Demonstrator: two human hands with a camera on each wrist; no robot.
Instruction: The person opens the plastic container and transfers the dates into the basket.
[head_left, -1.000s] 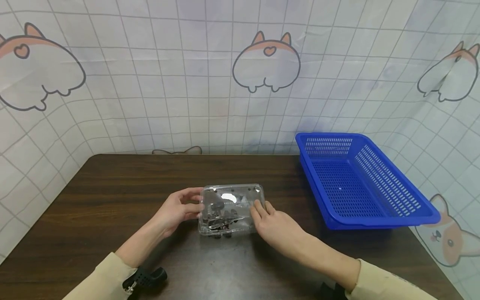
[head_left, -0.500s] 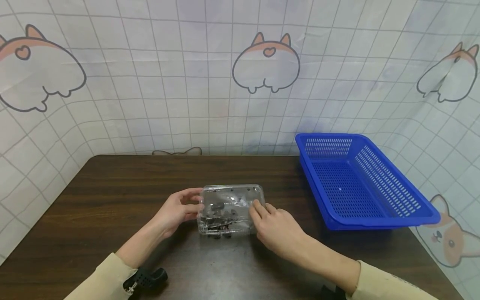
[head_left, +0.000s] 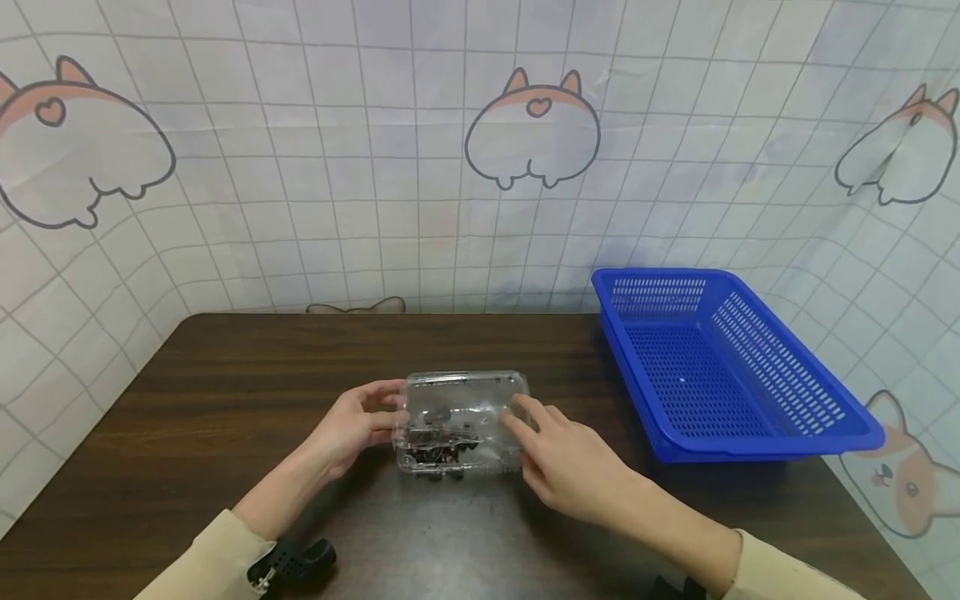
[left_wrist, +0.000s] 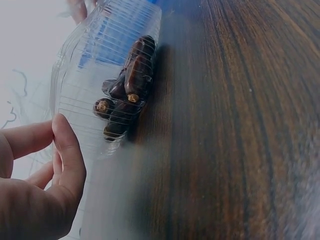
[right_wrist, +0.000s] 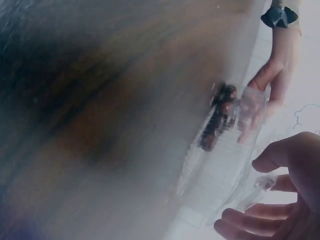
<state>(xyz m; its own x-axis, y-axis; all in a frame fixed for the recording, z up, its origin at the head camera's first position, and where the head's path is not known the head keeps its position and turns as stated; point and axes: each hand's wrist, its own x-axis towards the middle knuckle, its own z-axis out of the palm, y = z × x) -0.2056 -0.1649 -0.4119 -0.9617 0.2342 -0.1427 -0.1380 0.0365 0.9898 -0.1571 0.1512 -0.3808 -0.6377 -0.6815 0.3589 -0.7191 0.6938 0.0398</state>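
A clear plastic clamshell box [head_left: 465, 392] lies flat on the table in front of me. Brown dates [left_wrist: 137, 75] are clustered in its near left part, plainest in the left wrist view. With thumb and fingertips, my left hand [head_left: 347, 429] pinches the box's left edge. My right hand [head_left: 573, 467] is at the right edge, its thumb and bent fingers around the rim near the corner. In the right wrist view, some clear plastic shows between that thumb and those fingers. Whether the lid is fastened there I cannot tell.
A blue plastic basket [head_left: 690, 367] with slotted sides stands at the right of the dark wooden table [head_left: 247, 367]. Behind the table hangs a white gridded cloth [head_left: 300, 208] with cartoon dog prints.
My right hand has turned a little and its thumb and fingers have spread at the box's right edge. The near side of the lid looks slightly different. My left hand keeps its place.
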